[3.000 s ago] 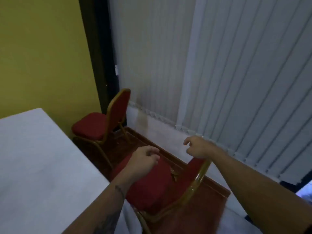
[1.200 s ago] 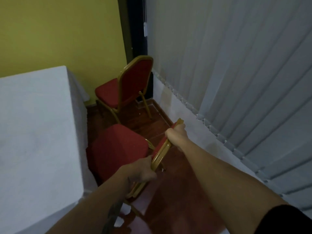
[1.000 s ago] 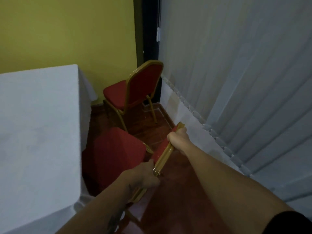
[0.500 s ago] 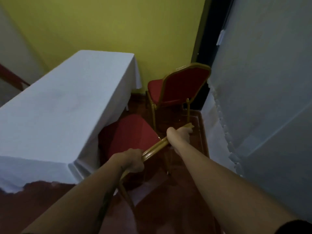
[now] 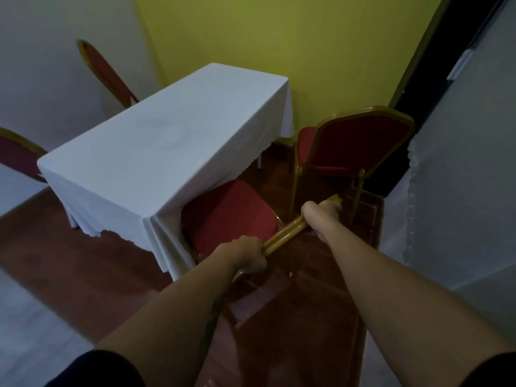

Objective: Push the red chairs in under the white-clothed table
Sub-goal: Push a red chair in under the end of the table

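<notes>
The white-clothed table (image 5: pixel 156 152) fills the centre left. A red chair (image 5: pixel 226 216) with a gold frame stands at its near right side, and the front of its seat sits under the hanging cloth. My left hand (image 5: pixel 248 256) grips the left end of its backrest top rail and my right hand (image 5: pixel 321 212) grips the right end. A second red chair (image 5: pixel 354 143) stands apart from the table by the yellow wall, its back towards me. Two more red chair backs show beyond the table, one at the far left (image 5: pixel 106 74) and one at the left edge (image 5: pixel 16 155).
White vertical blinds (image 5: pixel 460 177) hang close on the right with a dark door frame (image 5: pixel 424 65) behind the second chair. The floor (image 5: pixel 83 269) is dark red wood. A yellow wall (image 5: pixel 279 37) runs behind the table's far end.
My view has swung left, so the whole table and the far chairs now show. Both hands took hold of the near chair's backrest, and its seat has slid further under the cloth.
</notes>
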`<state>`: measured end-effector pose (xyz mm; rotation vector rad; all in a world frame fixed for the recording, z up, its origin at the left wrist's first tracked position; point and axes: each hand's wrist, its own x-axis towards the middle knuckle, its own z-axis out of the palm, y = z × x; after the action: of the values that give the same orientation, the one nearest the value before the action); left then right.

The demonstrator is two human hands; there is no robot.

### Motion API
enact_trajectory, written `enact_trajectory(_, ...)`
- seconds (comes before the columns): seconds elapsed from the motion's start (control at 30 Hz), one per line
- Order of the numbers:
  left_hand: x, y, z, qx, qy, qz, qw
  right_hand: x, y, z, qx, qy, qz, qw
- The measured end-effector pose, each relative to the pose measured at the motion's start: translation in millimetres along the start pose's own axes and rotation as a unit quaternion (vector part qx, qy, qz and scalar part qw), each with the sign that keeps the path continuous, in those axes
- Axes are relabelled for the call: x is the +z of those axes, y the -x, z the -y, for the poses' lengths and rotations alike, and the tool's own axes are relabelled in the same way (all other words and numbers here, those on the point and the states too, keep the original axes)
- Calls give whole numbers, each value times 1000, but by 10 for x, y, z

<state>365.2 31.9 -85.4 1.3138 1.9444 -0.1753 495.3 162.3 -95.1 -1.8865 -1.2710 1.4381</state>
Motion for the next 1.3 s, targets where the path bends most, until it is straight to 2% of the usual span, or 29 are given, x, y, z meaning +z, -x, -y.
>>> enact_trajectory(0.47,-278,-580,-488,16,35,-1,999,-195,-829,505,-22,59,52,997)
enact_trajectory(0.73,-617,-990,-577,29,2,19,999,-108,-1244,870,-27,86,76,993)
enact_trajectory(1.0,-925,-1339,-617,-4,27,14,1000,125,-1729,1245,-30,102,116,987)
enact_trajectory(1.3,-1281,-1674,-663,-86,78,-19,993,409,-2173,1705,-60,135,181,972)
